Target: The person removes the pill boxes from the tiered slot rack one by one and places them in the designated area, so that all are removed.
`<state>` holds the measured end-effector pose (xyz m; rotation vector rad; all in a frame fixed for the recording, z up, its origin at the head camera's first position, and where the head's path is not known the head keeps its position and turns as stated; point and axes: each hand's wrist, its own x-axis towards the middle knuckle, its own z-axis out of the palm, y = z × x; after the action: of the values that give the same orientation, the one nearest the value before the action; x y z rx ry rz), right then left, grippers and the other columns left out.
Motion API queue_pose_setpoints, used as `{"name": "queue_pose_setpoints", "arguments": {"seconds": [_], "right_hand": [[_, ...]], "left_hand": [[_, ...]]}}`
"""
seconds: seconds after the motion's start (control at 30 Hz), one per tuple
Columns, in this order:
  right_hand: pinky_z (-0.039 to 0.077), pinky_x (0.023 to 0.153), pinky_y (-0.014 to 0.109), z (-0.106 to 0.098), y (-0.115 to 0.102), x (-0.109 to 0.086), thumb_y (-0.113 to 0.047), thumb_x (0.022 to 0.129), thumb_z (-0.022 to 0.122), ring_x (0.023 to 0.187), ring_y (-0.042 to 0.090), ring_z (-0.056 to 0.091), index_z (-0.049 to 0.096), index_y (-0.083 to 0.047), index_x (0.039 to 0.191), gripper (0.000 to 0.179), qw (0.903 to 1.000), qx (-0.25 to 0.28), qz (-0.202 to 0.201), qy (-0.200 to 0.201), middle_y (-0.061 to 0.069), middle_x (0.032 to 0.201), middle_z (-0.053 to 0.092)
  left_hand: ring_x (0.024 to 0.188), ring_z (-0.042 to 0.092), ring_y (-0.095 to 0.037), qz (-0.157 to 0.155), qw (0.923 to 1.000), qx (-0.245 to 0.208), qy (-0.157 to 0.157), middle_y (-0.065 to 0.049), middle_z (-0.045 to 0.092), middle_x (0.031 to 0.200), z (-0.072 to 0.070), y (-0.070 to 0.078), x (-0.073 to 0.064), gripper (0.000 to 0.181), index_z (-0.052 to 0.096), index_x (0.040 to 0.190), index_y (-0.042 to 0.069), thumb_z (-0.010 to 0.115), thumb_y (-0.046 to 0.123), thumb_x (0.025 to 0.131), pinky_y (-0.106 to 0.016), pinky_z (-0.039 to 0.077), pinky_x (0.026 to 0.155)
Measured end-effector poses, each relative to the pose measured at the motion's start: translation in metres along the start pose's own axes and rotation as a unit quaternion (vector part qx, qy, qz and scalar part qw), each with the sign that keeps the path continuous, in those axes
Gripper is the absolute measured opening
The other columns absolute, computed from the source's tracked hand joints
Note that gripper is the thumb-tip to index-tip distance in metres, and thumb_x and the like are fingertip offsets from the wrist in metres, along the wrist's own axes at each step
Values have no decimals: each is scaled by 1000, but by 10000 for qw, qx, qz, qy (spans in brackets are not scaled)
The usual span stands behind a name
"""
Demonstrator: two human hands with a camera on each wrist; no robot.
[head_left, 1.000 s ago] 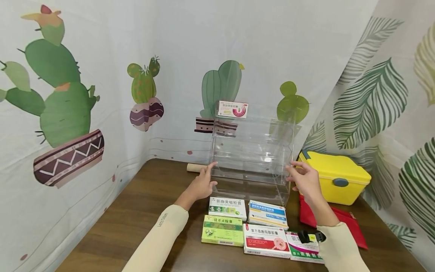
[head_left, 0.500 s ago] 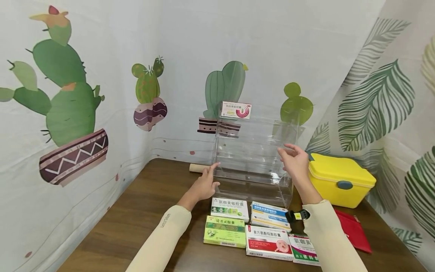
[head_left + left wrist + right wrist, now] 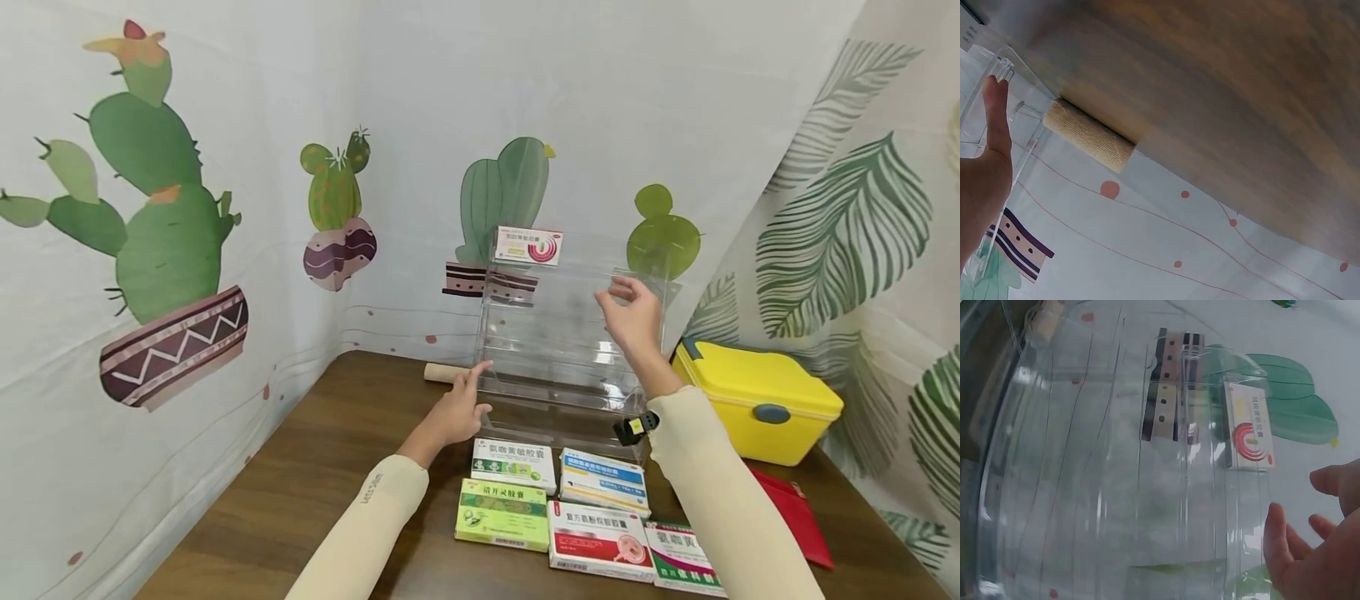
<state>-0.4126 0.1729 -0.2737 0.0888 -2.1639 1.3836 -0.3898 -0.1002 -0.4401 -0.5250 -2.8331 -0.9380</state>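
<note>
A clear tiered plastic display rack [image 3: 555, 387] stands at the back of the table. One white and pink medicine box [image 3: 527, 246] sits on its top tier at the left, also visible in the right wrist view [image 3: 1249, 425]. My left hand [image 3: 452, 414] touches the rack's lower left side, index finger extended. My right hand [image 3: 633, 317] is raised before the rack's upper right, fingers loosely bent and holding nothing. Before the rack lie a white-green box [image 3: 513, 464], a blue-white box [image 3: 603, 481], a lime green box [image 3: 502, 512], a red-white box [image 3: 600, 540] and a partly hidden purple-green box [image 3: 681, 554].
At the right stands a yellow lidded case [image 3: 757, 400], with a red pouch [image 3: 795, 517] in front, partly behind my right sleeve. A beige cylinder [image 3: 1089, 135] lies by the rack's left side. A printed curtain [image 3: 405, 100] hangs behind the table.
My right hand has left the rack's lower right side and moved up and left to its upper right. The left hand stays at the left side. The view has shifted slightly.
</note>
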Motion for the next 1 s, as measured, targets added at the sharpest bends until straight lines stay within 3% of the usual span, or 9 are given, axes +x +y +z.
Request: {"name": "queue_pose_setpoints", "arguments": {"seconds": [0.07, 0.17, 0.27, 0.33, 0.6, 0.7, 0.87, 1.0], "right_hand": [[54, 76, 30, 9, 0, 9, -22, 94, 67, 103, 27, 65, 61, -7, 133, 43, 9996, -94, -230, 105, 14, 127, 65], [44, 97, 42, 20, 5, 22, -16, 93, 67, 116, 35, 58, 63, -2, 128, 38, 9962, -257, -745, 375, 17, 126, 65], [38, 102, 45, 29, 9, 35, -12, 92, 67, 117, 36, 58, 66, 1, 124, 35, 9910, -402, -1138, 578, 17, 125, 66], [38, 104, 45, 33, 7, 41, -13, 92, 67, 119, 35, 58, 65, 1, 125, 36, 9904, -454, -1185, 539, 16, 125, 66], [41, 104, 49, 45, -12, 65, -22, 94, 65, 127, 39, 52, 55, -3, 139, 50, 9943, -575, -899, -52, 18, 138, 58], [35, 109, 50, 47, -21, 71, -24, 96, 63, 133, 39, 45, 48, -4, 145, 55, 9940, -716, -740, -369, 20, 143, 52], [8, 117, 54, 51, -32, 84, -23, 99, 59, 140, 40, 34, 38, -1, 150, 60, 9811, -1402, -1026, -852, 24, 147, 45], [2, 116, 57, 60, -34, 96, -19, 99, 59, 142, 40, 30, 33, 2, 151, 62, 9684, -1764, -1366, -1115, 26, 149, 40]], "left_hand": [[48, 41, -17, -25, 10000, 21, -8, -27, 33, 144, 1, 0, 0, 76, 0, 156, 41, 53, 24, 104, -29, 37, 44], [47, 41, -16, -34, 10000, 58, -14, -27, 34, 143, 2, 0, 2, 76, 0, 156, 42, 53, 25, 104, -28, 37, 44], [46, 40, -14, -16, 10000, 70, -30, -26, 35, 142, 2, 1, 2, 76, -1, 156, 43, 53, 26, 104, -27, 36, 44], [45, 40, -14, -6, 10000, 54, -37, -27, 35, 142, 2, 0, 2, 76, -1, 156, 43, 53, 26, 104, -27, 36, 44], [46, 43, -18, -43, 10000, -9, 15, -29, 32, 146, -1, 0, 0, 74, 3, 157, 37, 53, 22, 104, -30, 38, 45], [47, 43, -17, -65, 10000, 29, 33, -28, 33, 145, -2, 0, 0, 74, 3, 157, 38, 53, 23, 104, -30, 38, 45], [48, 44, -18, -8, 10000, 56, 44, -30, 34, 143, 1, 1, 1, 76, 1, 156, 41, 53, 22, 104, -29, 38, 46], [47, 43, -17, 6, 9999, 79, 81, -31, 35, 142, 3, -2, 1, 77, 3, 156, 39, 55, 19, 103, -29, 37, 44]]}}
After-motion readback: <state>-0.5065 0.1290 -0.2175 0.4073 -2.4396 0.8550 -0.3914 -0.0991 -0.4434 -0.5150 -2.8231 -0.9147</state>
